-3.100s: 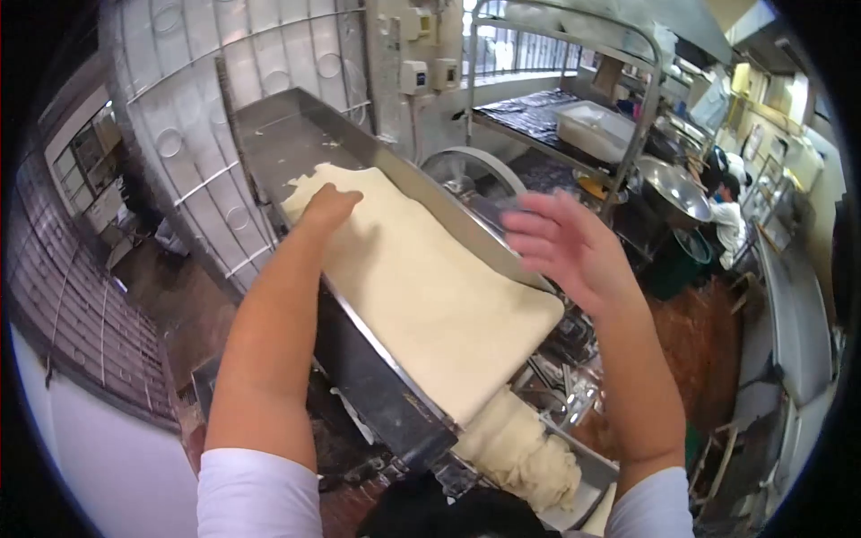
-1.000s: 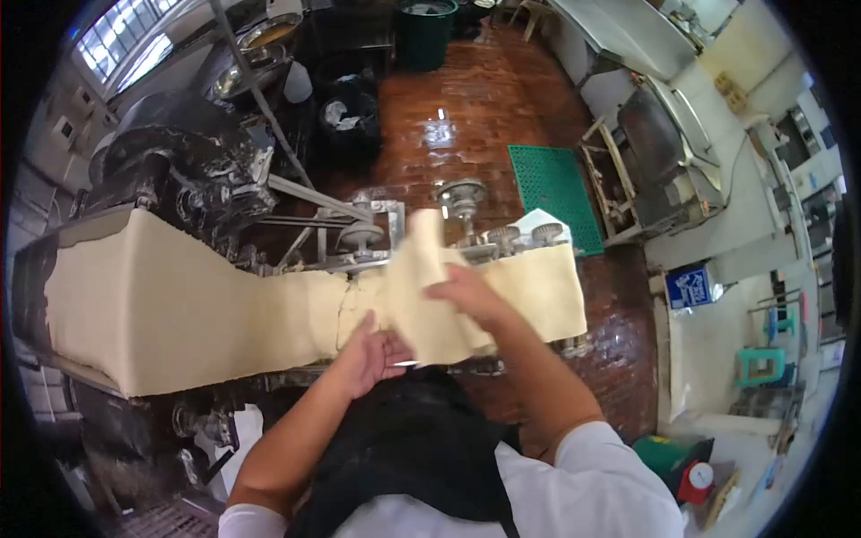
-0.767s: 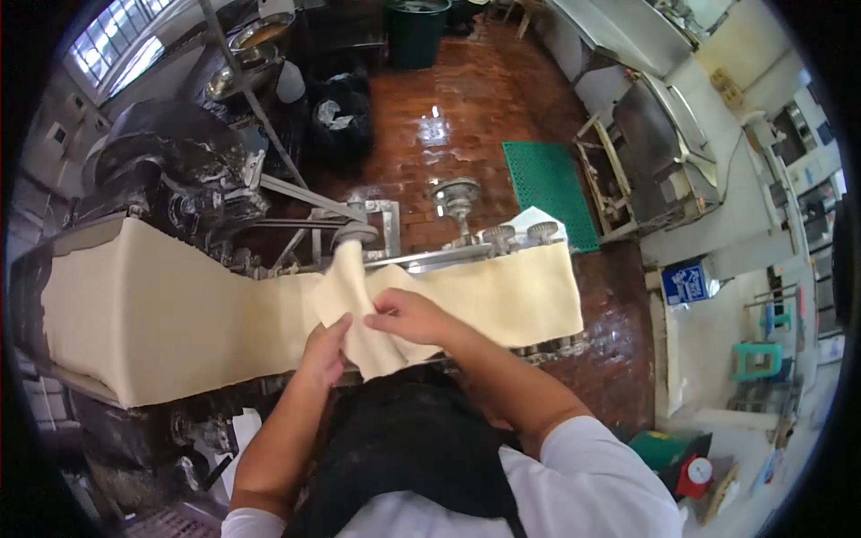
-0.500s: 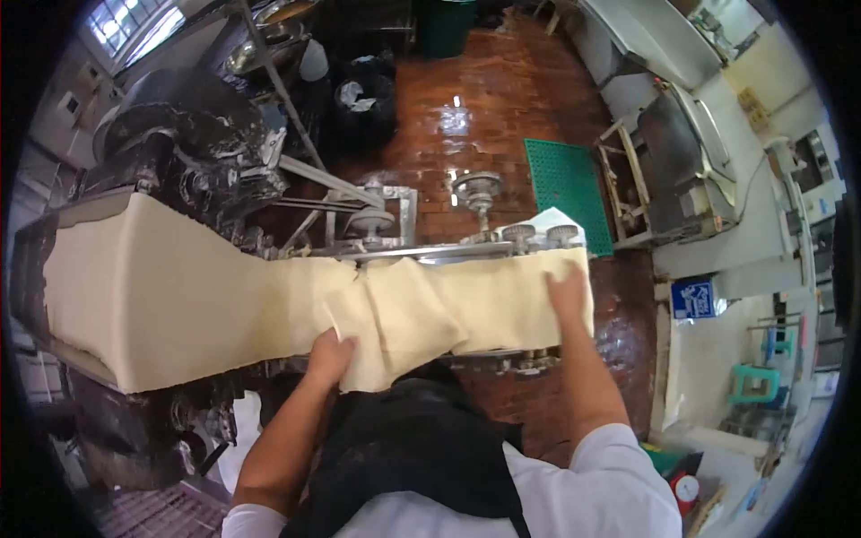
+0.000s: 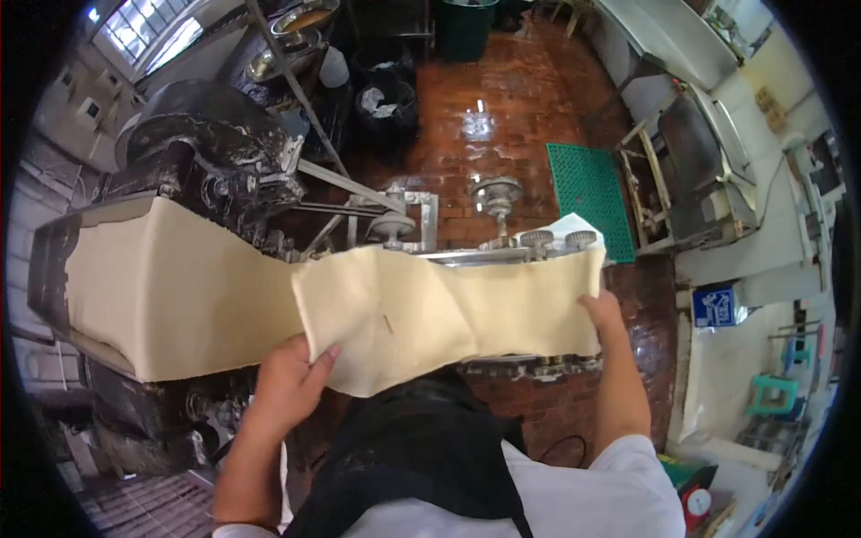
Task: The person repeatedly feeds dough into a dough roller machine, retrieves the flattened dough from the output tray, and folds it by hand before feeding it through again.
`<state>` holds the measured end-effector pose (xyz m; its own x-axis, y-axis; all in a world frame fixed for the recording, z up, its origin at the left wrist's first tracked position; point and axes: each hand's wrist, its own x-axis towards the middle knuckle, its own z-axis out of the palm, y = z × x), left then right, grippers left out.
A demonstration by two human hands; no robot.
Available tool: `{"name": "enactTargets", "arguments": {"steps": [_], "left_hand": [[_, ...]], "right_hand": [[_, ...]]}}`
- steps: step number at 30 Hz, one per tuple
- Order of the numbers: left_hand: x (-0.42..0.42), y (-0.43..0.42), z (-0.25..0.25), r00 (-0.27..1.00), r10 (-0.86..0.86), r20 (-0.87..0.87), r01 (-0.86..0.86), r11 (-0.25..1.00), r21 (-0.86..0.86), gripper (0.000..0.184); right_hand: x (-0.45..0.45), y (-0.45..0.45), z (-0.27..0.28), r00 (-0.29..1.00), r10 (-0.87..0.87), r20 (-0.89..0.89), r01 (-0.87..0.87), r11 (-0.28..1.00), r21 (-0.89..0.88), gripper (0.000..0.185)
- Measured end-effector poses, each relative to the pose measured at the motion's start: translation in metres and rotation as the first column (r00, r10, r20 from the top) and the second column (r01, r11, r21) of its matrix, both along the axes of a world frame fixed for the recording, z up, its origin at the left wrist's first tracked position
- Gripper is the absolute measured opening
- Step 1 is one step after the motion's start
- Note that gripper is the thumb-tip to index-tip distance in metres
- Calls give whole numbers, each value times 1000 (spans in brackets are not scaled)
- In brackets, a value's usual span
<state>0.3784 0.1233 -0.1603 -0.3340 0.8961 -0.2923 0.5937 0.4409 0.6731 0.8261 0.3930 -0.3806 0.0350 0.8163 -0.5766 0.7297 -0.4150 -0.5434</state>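
Observation:
A pale, smooth dough sheet [image 5: 421, 305] stretches between my two hands, its top layer folded over with a small slit near the left part. My left hand [image 5: 294, 381] pinches its lower left edge, thumb on top. At the right end, my right hand [image 5: 606, 316] is closed around the edge, its fingers partly hidden by the dough. Left of the held piece, a wide band of dough [image 5: 193, 291] drapes over the sheeting machine [image 5: 49, 269] and runs beneath the held piece. The held dough covers most of the conveyor frame [image 5: 475, 255].
Metal wheels [image 5: 496, 193] and a gear [image 5: 581, 239] stand along the conveyor's far side. Beyond lie a wet brick floor [image 5: 484, 90], a green mat [image 5: 587, 188] and black bins [image 5: 381, 108]. A metal cabinet [image 5: 700, 152] stands at right. My black apron [image 5: 413, 448] is close to the conveyor.
My left hand has moved left and down, drawing the folded dough flap out flatter. My right hand has shifted from the dough's top to its right edge. The view has shifted slightly.

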Motion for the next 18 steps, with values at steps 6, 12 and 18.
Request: {"name": "enactTargets", "arguments": {"steps": [6, 12, 18], "left_hand": [[-8, 9, 106, 993, -60, 98, 50, 993, 108, 23], [-25, -7, 200, 986, -164, -13, 155, 897, 414, 26], [-91, -12, 295, 880, 263, -395, 70, 751, 656, 47]], "right_hand": [[-81, -37, 108, 703, -93, -705, 65, 996, -66, 49], [-128, -76, 244, 340, -118, -933, 132, 988, -77, 51], [-190, -76, 313, 112, 63, -992, -43, 997, 58, 51]]}}
